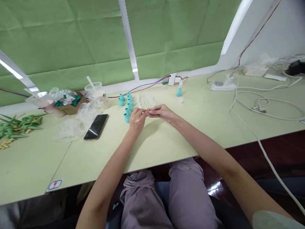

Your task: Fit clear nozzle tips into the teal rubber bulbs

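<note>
My left hand (137, 120) and my right hand (163, 113) meet above the table, fingertips pinched together. Whatever sits between the fingers is too small and too covered to name. Just left of my left hand stand several small turquoise vase-shaped pieces (127, 117) in two rows. Behind my hands lie rows of small translucent white pieces (145, 101). Farther back on the right, a turquoise piece with a white top (179, 91) stands upright, a small clear bit (181, 100) in front of it.
A black phone (96, 127) lies at left beside crumpled clear plastic (71, 128). Behind are a plastic cup (97, 95) with a straw and a cardboard box (73, 106). Green and yellow pieces (20, 125) are heaped far left. A power strip (223, 86) and white cables (269, 98) spread at right.
</note>
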Tool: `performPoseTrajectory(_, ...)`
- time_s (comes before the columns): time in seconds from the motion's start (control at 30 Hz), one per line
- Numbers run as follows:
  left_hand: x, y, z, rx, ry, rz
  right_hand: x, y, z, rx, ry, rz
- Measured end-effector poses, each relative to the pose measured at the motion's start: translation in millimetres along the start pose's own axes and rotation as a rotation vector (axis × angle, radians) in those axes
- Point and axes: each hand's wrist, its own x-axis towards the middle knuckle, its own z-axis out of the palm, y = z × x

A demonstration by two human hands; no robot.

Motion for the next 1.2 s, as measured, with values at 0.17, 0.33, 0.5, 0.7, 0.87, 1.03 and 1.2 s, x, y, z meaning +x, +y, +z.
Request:
performPoseTrajectory(0.17,1,3,-0.3,-0.04,0.034,-0.039,-1,-1,2,0.008,0.015,-0.01)
performPoseTrajectory(0.33,4,4,-1.6,-0.079,0.022,-0.067,-3,-2,5,0.019,0.021,-0.02)
performPoseTrajectory(0.5,12,10,-6.0,-0.14,0.163,-0.25,-5,-7,13,0.066,0.036,-0.059)
performPoseTrajectory(0.7,14,15,-8.9,-0.192,0.201,-0.357,-5,-7,15,0.061,0.011,-0.072)
performPoseTrajectory(0.87,12,11,-6.1,-0.13,0.243,-0.256,-6,-4,18,-0.049,0.11,-0.265)
performPoseTrajectory(1.03,10,7,-4.0,-0.066,0.228,-0.226,-5,-5,19,-0.135,0.159,-0.374)
performPoseTrajectory(1.2,7,5,-4.4,-0.048,0.262,-0.147,-5,-3,18,-0.08,0.122,-0.267)
